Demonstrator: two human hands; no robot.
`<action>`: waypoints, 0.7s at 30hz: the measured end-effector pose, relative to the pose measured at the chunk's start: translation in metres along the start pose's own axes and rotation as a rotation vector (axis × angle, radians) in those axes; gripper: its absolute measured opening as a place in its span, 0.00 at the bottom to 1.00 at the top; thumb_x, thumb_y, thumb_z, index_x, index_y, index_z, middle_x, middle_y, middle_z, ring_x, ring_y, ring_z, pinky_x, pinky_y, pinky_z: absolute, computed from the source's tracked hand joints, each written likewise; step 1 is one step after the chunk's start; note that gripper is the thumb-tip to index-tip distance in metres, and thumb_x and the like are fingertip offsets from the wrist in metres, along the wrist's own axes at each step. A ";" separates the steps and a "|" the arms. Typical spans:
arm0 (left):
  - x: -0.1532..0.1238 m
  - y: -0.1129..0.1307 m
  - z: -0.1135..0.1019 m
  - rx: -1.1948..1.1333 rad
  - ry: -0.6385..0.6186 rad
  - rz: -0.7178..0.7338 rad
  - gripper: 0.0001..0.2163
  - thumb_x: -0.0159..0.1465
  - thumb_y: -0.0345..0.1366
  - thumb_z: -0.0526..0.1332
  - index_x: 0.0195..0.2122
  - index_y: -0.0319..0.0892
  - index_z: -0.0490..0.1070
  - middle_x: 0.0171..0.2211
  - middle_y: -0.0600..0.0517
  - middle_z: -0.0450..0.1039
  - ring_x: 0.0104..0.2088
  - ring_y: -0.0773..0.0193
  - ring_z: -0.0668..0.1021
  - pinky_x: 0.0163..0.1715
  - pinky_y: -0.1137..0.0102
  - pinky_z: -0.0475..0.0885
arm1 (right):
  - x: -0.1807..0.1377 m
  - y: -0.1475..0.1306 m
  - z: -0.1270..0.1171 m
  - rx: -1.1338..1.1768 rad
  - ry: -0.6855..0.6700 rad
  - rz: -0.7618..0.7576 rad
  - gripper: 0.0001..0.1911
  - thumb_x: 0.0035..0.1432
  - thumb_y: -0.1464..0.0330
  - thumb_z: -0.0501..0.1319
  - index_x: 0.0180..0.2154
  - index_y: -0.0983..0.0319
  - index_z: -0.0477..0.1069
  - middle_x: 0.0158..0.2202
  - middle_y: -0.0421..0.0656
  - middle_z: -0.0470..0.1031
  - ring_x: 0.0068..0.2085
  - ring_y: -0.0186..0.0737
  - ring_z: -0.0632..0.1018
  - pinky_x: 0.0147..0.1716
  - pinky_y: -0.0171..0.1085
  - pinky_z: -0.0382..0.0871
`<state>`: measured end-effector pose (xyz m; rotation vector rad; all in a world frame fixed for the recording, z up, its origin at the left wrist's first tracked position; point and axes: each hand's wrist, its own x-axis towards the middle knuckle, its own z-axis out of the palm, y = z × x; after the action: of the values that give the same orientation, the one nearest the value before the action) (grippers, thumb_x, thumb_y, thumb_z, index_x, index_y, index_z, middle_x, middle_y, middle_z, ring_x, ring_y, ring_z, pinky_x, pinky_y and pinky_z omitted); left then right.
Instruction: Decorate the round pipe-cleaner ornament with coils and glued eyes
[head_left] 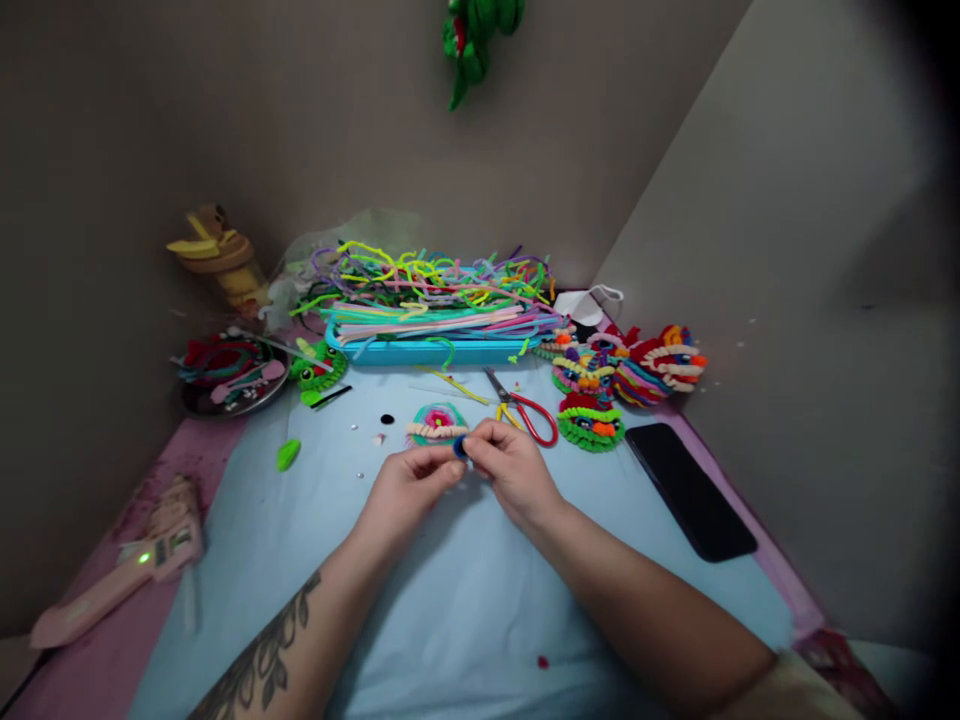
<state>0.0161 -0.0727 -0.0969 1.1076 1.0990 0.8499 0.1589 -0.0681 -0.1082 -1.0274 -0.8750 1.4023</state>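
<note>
My left hand [411,487] and my right hand [510,468] meet over the light blue mat [450,600], fingers pinched together on a small blue coiled pipe-cleaner piece [459,448]. Just beyond the fingertips lies a round pink, green and cream pipe-cleaner disc [437,424]. Red-handled scissors [525,408] rest to the right of the disc, close to my right hand.
A blue tray [420,350] heaped with coloured pipe cleaners stands at the back. Finished pipe-cleaner faces [626,375] sit at the right, a black phone [690,490] beside them. A pink glue gun [127,570] lies left, with a metal dish [229,375] of scraps behind it.
</note>
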 end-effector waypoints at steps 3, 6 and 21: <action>0.001 0.002 -0.005 0.004 0.035 0.050 0.15 0.54 0.46 0.66 0.34 0.38 0.75 0.20 0.57 0.64 0.19 0.74 0.60 0.18 0.76 0.52 | 0.002 -0.002 -0.002 0.009 -0.049 0.098 0.13 0.42 0.63 0.68 0.19 0.63 0.67 0.14 0.32 0.61 0.17 0.26 0.58 0.18 0.30 0.47; 0.002 0.003 -0.008 -0.038 0.021 0.016 0.16 0.54 0.48 0.66 0.29 0.39 0.71 0.18 0.60 0.59 0.18 0.75 0.59 0.17 0.77 0.52 | 0.001 -0.002 -0.003 -0.006 -0.089 0.150 0.14 0.40 0.62 0.69 0.19 0.63 0.67 0.13 0.32 0.60 0.16 0.25 0.57 0.17 0.30 0.45; 0.000 0.007 -0.002 -0.155 -0.026 -0.141 0.18 0.49 0.49 0.69 0.27 0.39 0.67 0.18 0.61 0.57 0.16 0.77 0.55 0.14 0.78 0.49 | 0.001 -0.003 -0.001 0.074 -0.129 0.252 0.16 0.38 0.62 0.70 0.19 0.63 0.66 0.14 0.30 0.59 0.15 0.22 0.56 0.14 0.28 0.45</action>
<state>0.0138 -0.0700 -0.0905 0.8993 1.0581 0.7933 0.1613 -0.0673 -0.1061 -1.0258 -0.7994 1.7164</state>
